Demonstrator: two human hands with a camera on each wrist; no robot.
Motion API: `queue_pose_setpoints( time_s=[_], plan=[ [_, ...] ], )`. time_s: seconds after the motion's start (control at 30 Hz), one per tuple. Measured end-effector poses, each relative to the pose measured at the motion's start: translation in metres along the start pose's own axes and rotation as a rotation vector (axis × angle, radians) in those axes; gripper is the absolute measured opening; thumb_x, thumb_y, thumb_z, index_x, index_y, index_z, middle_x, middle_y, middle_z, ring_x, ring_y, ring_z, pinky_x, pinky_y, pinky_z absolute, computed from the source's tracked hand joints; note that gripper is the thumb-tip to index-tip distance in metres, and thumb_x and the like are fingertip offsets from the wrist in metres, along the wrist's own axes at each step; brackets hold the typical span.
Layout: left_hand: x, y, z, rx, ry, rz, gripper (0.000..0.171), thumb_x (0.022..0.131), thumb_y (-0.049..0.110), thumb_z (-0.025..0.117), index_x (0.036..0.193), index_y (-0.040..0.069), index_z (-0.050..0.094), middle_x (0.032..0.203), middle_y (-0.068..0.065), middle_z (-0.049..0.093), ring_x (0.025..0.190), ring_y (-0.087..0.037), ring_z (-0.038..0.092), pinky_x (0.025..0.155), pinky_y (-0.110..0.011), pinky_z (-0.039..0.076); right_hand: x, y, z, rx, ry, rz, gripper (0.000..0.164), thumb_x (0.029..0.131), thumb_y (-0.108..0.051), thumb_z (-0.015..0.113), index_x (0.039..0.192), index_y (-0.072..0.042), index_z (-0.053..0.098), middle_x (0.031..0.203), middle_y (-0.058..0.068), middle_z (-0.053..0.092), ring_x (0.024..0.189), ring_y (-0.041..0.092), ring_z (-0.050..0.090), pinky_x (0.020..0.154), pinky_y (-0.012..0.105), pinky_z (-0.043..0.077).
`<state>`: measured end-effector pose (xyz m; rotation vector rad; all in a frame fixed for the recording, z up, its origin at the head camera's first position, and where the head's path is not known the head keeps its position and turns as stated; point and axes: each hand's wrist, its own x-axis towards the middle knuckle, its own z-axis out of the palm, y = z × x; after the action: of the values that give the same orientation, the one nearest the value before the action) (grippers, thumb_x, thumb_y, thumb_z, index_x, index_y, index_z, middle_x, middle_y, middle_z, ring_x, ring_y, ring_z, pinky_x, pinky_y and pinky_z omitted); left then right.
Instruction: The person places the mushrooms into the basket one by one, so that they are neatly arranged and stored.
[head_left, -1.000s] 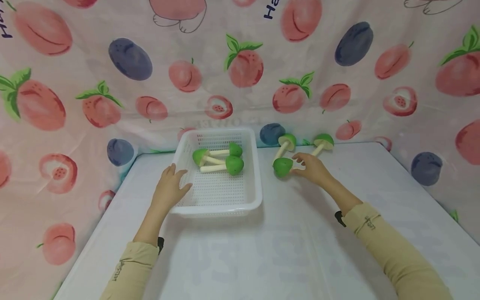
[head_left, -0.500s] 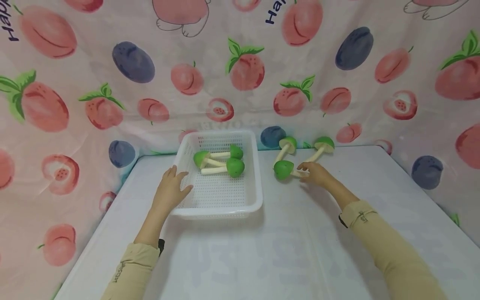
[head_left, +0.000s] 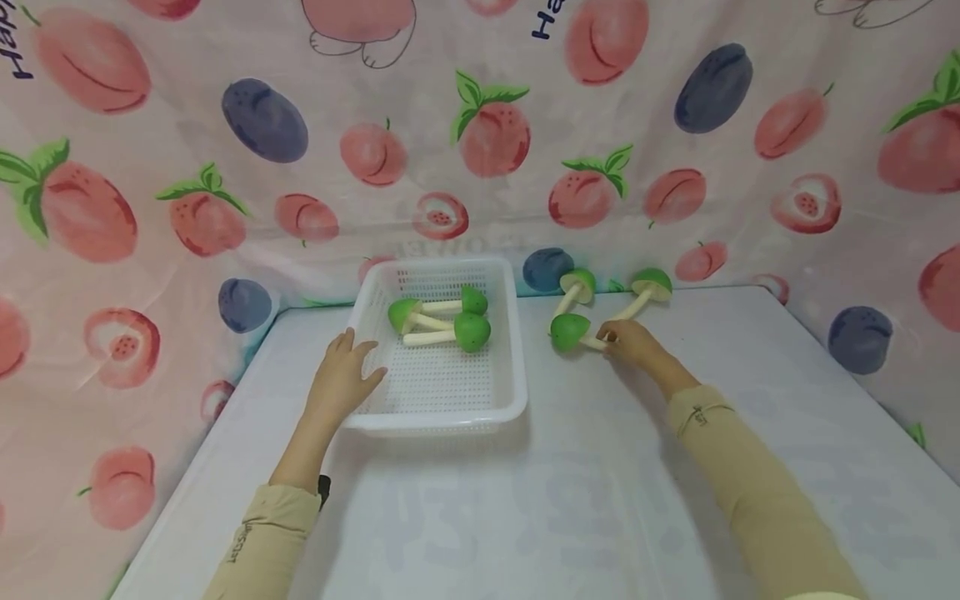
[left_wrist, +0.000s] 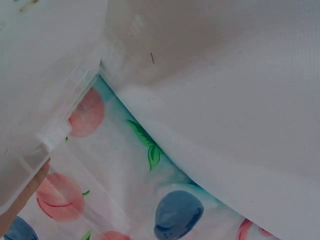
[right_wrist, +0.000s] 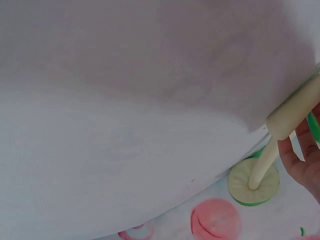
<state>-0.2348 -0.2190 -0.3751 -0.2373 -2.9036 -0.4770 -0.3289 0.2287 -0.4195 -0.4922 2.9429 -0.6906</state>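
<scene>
Toward the back of the table, my right hand [head_left: 637, 346] pinches the stem end of a green-capped toy mushroom [head_left: 570, 332], whose cap points left. In the right wrist view its thick pale stem [right_wrist: 295, 107] lies against my fingers [right_wrist: 290, 155]. Two more toy mushrooms, one behind the cap [head_left: 577, 283] and one farther right [head_left: 651, 285], lie near the back edge. On the left, my left hand [head_left: 339, 379] rests at the left rim of a white plastic basket [head_left: 442, 419], fingers relaxed and spread. Inside the basket lie three similar mushrooms [head_left: 471, 332].
A white-covered table [head_left: 570, 500] carries everything. Behind it hangs a peach-print cloth [head_left: 480, 200], which also runs down both sides. The basket's right wall [head_left: 517, 350] stands between its contents and the loose mushrooms.
My right hand has moved from beside the mushroom's cap rightward to the end of its stem, and its fingers have closed there. My left hand stays at the basket.
</scene>
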Motion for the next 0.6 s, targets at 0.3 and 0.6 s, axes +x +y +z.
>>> queue_pose_setpoints(
  time_s=[0.3,0.6],
  plan=[
    [0.0018,0.0002,0.0035,-0.006,-0.002,0.005,0.051,0.088,0.025,0.065,0.128,-0.004,0.054,0.143,-0.038,0.030,0.134,-0.051,0.028,0.107,-0.062,0.030,0.0063,-0.0040,0.0041,-0.127,-0.016,0.096,0.018,0.084,-0.006,0.066,0.100,0.001,0.062,0.090,0.018,0.067,0.080,0.030,0.060,0.071,0.046,0.049],
    [0.0009,-0.0030,0.0024,0.001,-0.004,-0.009,0.050,0.088,0.025,0.064,0.128,-0.004,0.053,0.143,-0.038,0.029,0.134,-0.051,0.027,0.107,-0.062,0.029,0.0104,-0.0068,0.0094,-0.165,0.009,0.085,0.024,0.086,-0.006,0.064,0.109,0.001,0.064,0.099,0.021,0.067,0.091,0.036,0.061,0.079,0.056,0.047]
  ],
)
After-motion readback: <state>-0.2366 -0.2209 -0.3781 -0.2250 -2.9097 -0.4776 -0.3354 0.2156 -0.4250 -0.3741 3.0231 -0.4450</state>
